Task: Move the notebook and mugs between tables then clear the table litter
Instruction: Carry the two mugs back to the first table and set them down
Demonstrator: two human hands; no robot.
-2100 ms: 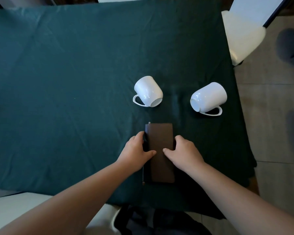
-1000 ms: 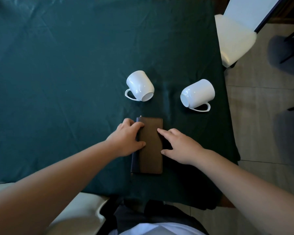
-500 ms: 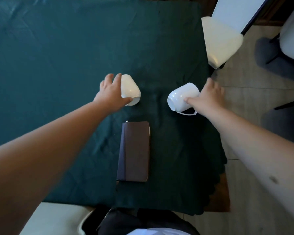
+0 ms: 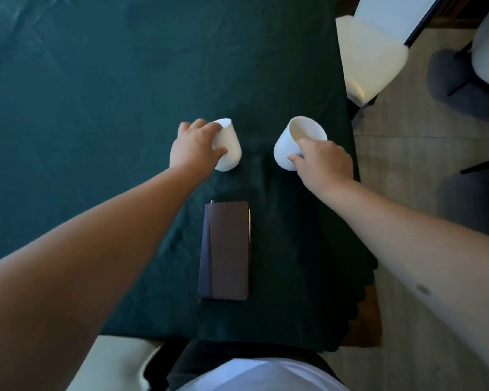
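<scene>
Two white mugs stand on a table covered with a dark green cloth (image 4: pixel 82 108). My left hand (image 4: pixel 194 145) grips the left mug (image 4: pixel 229 149) from its left side; the mug is tilted. My right hand (image 4: pixel 322 162) holds the right mug (image 4: pixel 291 139) by its near side, mouth turned up and away, handle hidden under the fingers. A brown notebook (image 4: pixel 227 249) with a dark spine lies flat on the cloth nearer to me, between my forearms, touched by neither hand.
A white cushioned chair (image 4: pixel 367 57) stands at the table's right far corner. The table's right edge runs just past the right mug, with tiled floor (image 4: pixel 407 165) beyond. Another pale chair seat (image 4: pixel 116 362) sits at the near left edge.
Both hands left the notebook and reached forward to the mugs. Each hand has closed on a mug, and the mugs have been tipped up from lying on their sides.
</scene>
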